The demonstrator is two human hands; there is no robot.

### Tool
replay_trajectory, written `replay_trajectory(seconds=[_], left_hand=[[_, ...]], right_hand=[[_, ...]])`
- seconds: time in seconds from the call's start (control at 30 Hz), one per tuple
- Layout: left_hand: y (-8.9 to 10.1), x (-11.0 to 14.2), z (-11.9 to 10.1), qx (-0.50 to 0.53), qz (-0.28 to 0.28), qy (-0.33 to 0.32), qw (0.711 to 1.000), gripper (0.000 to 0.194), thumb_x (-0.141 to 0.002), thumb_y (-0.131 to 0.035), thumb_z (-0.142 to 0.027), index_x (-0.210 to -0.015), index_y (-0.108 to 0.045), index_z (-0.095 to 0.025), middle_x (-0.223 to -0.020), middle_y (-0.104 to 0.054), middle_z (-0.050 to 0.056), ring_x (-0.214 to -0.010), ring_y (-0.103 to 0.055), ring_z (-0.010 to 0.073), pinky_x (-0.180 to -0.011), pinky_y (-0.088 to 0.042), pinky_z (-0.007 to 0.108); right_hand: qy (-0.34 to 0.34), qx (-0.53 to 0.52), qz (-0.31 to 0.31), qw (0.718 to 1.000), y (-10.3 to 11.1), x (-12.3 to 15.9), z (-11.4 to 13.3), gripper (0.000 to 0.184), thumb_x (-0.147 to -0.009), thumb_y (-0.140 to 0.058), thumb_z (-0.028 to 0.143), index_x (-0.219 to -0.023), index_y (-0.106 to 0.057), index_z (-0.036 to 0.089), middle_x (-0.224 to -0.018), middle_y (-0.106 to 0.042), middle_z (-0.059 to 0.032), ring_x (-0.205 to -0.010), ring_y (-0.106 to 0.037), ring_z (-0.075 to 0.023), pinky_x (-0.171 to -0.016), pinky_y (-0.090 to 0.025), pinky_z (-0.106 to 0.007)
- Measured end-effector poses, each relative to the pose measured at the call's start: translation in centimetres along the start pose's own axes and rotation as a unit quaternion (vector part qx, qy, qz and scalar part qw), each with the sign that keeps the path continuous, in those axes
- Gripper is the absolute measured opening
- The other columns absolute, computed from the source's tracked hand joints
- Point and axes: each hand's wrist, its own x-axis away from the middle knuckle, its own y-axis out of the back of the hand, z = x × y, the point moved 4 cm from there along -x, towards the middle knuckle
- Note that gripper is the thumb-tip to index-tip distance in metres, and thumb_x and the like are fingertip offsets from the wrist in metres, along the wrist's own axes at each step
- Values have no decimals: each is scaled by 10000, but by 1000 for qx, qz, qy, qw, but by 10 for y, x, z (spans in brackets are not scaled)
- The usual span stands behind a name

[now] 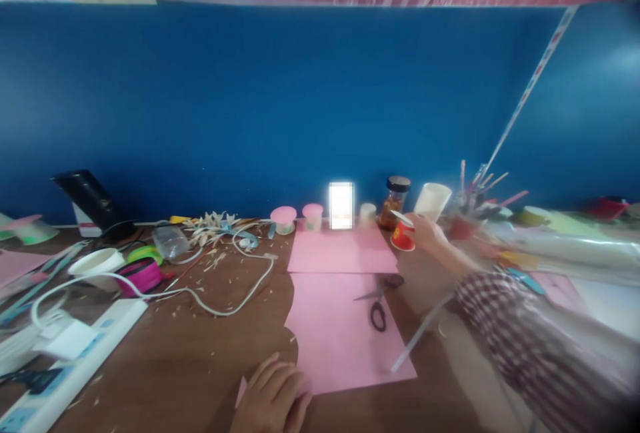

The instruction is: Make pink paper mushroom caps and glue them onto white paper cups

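Note:
My left hand (273, 393) is closed at the table's front edge, its fingers curled together. A corner of a pink paper piece (241, 390) sticks out from under it. At the back right, my right hand (429, 232) is closed around the side of a small red tub (403, 236) with a pale top; the hand is slightly blurred. Between my hands lie two sheets of pink paper, a near sheet (330, 333) with a wavy left edge and a far sheet (340, 250). Scissors (379, 316) with dark handles rest open on the near sheet.
A lidded jar (393, 203), a white cup (433, 201) and a holder with sticks (465, 223) stand at the back right. Pink-topped cups (284, 220) line the back. A power strip (107, 333), white cable (215, 313) and pink tape roll (140, 278) are left.

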Motion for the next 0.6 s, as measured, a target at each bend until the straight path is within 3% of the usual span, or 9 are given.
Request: replay_trajectory(seconds=[0.3, 0.5, 0.6], left_hand=[[0, 1, 0, 14, 5, 27, 1000, 117, -794, -501, -139, -812, -581, -222, -741, -645, -9, -732, -604, 138, -871, -471, 307], [-4, 5, 1, 31, 60, 63, 996, 140, -786, -501, -101, -829, -571, -214, -762, -629, -1, -753, -595, 144, -902, -465, 370], [-3, 5, 0, 42, 71, 70, 994, 144, -791, -496, -92, -820, -570, -211, -757, -624, -2, -745, -592, 140, -910, -461, 389]], right_hand=[[5, 4, -3, 1000, 2, 0, -4, 352, -894, -538, 308, -1219, -499, 178, -1224, -534, -86, -1013, -574, -220, -833, -496, -433], [0, 7, -11, 1000, 20, 10, 2, 558, -850, -571, 345, -1344, -396, 152, -1323, -462, -193, -1067, -546, -331, -825, -472, -428], [9, 17, -28, 999, 29, 25, 9, 497, -886, -524, 365, -1332, -394, 189, -1332, -447, -145, -1094, -526, -298, -861, -461, -468]])
